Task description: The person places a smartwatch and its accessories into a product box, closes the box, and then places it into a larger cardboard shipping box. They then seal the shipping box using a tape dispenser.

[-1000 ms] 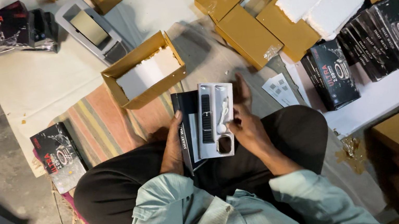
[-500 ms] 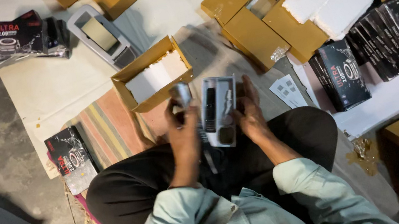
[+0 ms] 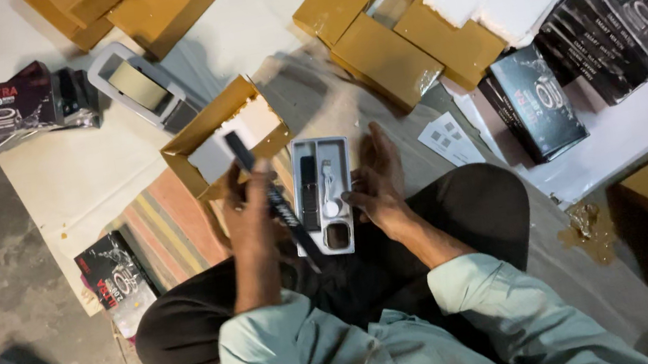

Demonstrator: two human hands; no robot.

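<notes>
Black sleeve (image 3: 274,202) in left hand (image 3: 251,218) — white tray (image 3: 324,193) against right hand (image 3: 375,179).

So the white tray (image 3: 324,195) sits in the lap, long side running away from the body, tilted a bit. It's got moulded slots: a dark strap on the left, a white strap in the middle, a dark squarish watch body at the near end. The black sleeve (image 3: 276,202) is a thin flat dark piece, seen edge-on, standing diagonally just left of the tray, top end over the open cardboard box.
</notes>
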